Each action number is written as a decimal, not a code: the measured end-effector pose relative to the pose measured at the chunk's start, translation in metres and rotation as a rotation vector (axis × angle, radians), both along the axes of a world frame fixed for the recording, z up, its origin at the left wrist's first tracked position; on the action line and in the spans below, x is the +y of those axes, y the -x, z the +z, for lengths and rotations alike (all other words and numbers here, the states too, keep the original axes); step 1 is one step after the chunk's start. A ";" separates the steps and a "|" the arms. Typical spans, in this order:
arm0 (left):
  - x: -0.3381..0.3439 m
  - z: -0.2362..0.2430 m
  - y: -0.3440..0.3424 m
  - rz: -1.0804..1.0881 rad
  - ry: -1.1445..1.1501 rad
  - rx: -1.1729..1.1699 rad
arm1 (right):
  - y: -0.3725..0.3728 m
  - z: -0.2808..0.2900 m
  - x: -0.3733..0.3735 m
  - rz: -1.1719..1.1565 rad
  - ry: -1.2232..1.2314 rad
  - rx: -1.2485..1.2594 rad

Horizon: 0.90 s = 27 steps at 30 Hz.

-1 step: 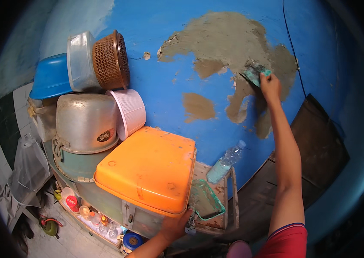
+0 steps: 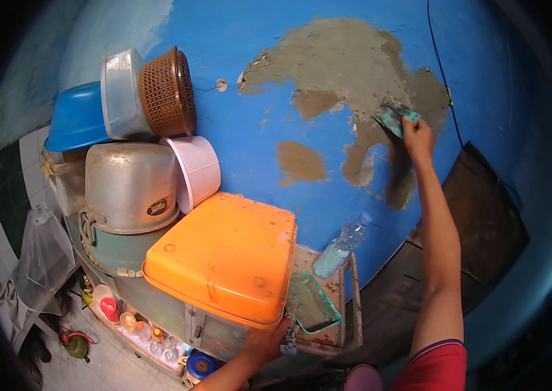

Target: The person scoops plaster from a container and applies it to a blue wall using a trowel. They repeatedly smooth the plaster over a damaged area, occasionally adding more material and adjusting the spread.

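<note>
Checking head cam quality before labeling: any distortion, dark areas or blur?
Head view: strong fisheye, with a black vignette round the rim and the blue wall curving; light is even in the middle, dim at the lower right, with one bright spot at the right edge; right hand with its scraper and the orange box read sharp enough; left hand sits in shade.

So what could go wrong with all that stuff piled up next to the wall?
The right hand stretches high to press a scraper on the grey patch, so wet filler could drop near the plastic bottle below. The left hand grips a green tray at the shelf edge; it might tip. The stacked basins and brown basket lean on their sides and might slide if bumped.
</note>
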<state>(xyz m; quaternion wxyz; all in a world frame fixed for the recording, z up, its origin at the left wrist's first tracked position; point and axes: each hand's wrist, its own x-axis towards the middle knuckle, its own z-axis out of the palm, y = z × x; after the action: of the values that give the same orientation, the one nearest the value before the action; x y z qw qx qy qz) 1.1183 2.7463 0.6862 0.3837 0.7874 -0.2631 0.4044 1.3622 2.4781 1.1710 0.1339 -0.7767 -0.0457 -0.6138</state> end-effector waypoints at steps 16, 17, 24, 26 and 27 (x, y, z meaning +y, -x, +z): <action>-0.004 0.006 0.002 0.035 0.038 -0.115 | -0.028 0.102 0.119 0.507 -0.181 0.043; -0.005 0.006 0.002 0.024 0.039 -0.110 | -0.028 0.107 0.110 0.362 -0.175 0.036; -0.002 0.008 0.001 0.050 0.047 -0.124 | 0.010 0.064 -0.025 -0.072 -0.135 0.044; -0.004 0.005 -0.001 0.081 0.037 -0.144 | 0.030 0.047 -0.033 0.099 -0.231 0.084; -0.003 0.005 -0.002 0.101 0.031 -0.152 | 0.040 0.043 -0.026 0.256 -0.285 0.101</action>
<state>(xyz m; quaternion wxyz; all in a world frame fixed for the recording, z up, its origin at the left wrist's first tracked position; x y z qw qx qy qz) 1.1199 2.7429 0.6911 0.3541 0.7605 -0.2452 0.4860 1.3222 2.4521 1.2140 0.3215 -0.7677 -0.0499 -0.5521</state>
